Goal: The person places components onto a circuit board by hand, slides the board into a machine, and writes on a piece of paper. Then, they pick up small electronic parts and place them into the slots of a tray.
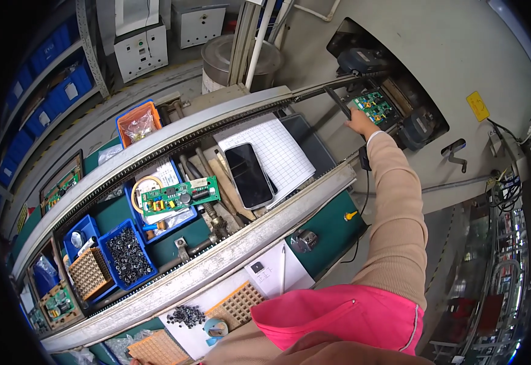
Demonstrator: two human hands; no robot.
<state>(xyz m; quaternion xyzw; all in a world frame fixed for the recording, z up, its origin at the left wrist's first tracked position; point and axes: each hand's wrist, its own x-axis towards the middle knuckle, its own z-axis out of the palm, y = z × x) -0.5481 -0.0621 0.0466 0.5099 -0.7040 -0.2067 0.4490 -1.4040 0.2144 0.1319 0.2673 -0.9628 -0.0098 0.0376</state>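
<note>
green circuit board (372, 106), a flat rectangle studded with small parts, sits at the far right end of the conveyor rails (217, 131), just inside the dark opening of a pale grey machine housing (454, 55). the right hand (358, 121) reaches out on a long beige sleeve and rests its fingertips on the board's near left corner; whether the fingers pinch it or only press on it cannot be told. the board's long axis seems to run along the rails, into the opening. the left hand is barely seen at the bottom edge, below the rails, beside a tan perforated tray (156, 348), and its grip cannot be told.

back along the rails from that board, a second green circuit board (177, 196) with a round black part lies across the track, its length pointing along the rails. between the two boards, under the rails, lie a gridded paper sheet (277, 149) and a glossy black phone (249, 175). further left of the second board stand a blue bin of small dark parts (128, 255) and, beyond the far rail, an orange bin (137, 121). a dark metal bar (337, 101) slants down just left of the reaching hand.
</note>
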